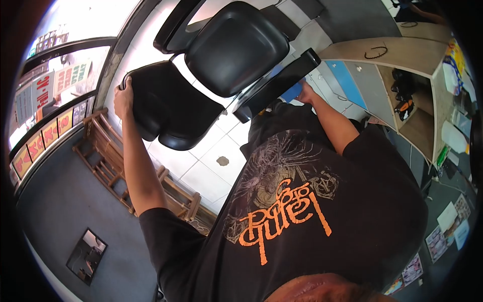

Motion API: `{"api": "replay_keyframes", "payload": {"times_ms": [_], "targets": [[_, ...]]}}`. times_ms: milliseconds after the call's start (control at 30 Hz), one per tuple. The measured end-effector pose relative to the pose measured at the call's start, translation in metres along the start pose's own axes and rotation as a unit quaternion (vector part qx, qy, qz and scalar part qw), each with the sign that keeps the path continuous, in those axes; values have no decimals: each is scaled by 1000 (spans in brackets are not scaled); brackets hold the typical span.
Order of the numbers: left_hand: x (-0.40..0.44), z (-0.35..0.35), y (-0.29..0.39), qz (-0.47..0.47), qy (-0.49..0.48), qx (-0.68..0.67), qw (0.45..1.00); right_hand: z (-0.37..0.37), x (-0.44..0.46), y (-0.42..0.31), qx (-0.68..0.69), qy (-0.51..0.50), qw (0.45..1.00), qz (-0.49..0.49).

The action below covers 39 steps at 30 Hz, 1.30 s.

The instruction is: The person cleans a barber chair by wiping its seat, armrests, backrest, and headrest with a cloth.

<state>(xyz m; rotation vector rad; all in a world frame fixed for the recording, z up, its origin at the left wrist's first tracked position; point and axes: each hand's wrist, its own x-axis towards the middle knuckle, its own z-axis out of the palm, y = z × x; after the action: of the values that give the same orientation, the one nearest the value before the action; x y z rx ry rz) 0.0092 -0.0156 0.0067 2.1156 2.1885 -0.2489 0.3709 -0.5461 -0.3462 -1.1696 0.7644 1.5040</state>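
A black padded chair fills the upper middle of the head view, with its seat (237,50), a wide backrest (173,103) and an armrest (282,83). My left hand (124,98) grips the outer edge of the backrest, its fingers curled over the rim. On the other side of the chair, my right hand (305,92) is closed on a blue object (292,92) beside the armrest. Part of that object is hidden behind the armrest, so its kind cannot be made out.
Wooden bench (108,161) at the left, by the window (60,75). At the right stands a wooden counter (402,53) with drawers, an open shelf and a black cord (376,52) on top. A dark mark (222,161) shows on the white tiled floor (201,176).
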Motion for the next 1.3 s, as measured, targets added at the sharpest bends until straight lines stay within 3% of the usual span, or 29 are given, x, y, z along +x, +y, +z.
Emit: {"api": "replay_keyframes", "payload": {"times_ms": [33, 133, 267, 367, 400, 433, 533, 567, 667, 933, 1133, 1300], "targets": [[-1, 0, 1, -1, 2, -1, 1000, -5, 13, 9, -70, 13, 997, 32], [-3, -2, 3, -15, 7, 5, 1000, -30, 56, 42, -292, -85, 949, 82], [-3, -2, 5, -19, 6, -1, 1000, -16, 28, 31, -222, 77, 972, 24], [-2, -1, 3, -11, 11, -5, 1000, -47, 60, 12, -191, 154, 964, -105], [-1, 0, 1, -7, 13, -8, 1000, -67, 80, 2, -257, 188, 938, -137], [-1, 1, 1, -3, 16, -13, 1000, -139, 172, 2, -489, 233, 801, -256], [2, 6, -5, 8, 34, 7, 999, -75, 97, -32, -620, 272, 638, -367], [3, 6, -5, 6, 23, -7, 1000, -52, 88, -44, -644, 272, 602, -385], [4, 8, -7, -1, 25, 2, 1000, -1, 84, -58, -674, 234, 570, -407], [1, 2, -1, -13, 2, -27, 1000, 72, 94, 17, -650, 145, 618, -418], [3, 6, -5, 3, 25, -16, 1000, 108, 46, 76, -515, 48, 740, -431], [-2, 2, 2, -17, 16, -19, 1000, 105, 12, 82, -390, -20, 845, -366]]}}
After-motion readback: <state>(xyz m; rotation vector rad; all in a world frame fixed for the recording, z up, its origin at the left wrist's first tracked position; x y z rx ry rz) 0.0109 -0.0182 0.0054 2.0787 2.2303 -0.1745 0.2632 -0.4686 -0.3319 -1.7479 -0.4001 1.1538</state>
